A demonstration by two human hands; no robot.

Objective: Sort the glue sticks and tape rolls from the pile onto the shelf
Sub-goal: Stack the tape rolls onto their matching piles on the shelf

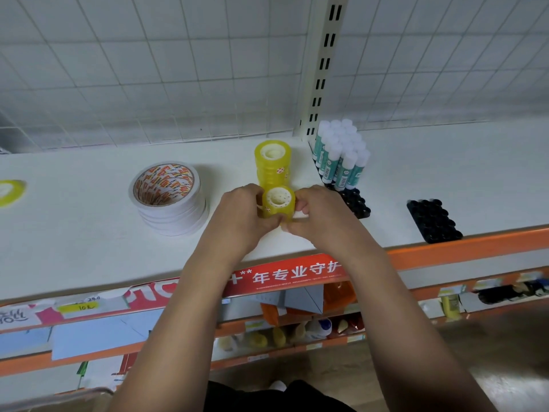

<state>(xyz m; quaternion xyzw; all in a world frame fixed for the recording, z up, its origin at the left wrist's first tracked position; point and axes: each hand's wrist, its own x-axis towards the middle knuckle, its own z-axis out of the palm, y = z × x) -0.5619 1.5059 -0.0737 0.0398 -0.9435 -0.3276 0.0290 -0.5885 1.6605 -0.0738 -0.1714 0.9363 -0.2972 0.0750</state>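
A short stack of yellow clear tape rolls [278, 203] stands on the white shelf [89, 233] near its front. My left hand [240, 215] grips its left side and my right hand [315, 215] grips its right side, thumbs meeting in front. Just behind it stands a taller stack of yellow tape rolls [272, 162]. A pile of white double-sided tape rolls [167, 197] sits to the left. Several glue sticks [341, 153] with white caps stand upright in a black tray [356, 203] at the right.
A second black tray [433, 221] lies near the shelf's right front edge. One yellow tape roll [10, 191] lies at the far left. A cream slotted upright [322, 63] and wire grid back the shelf. Lower shelves hold mixed goods.
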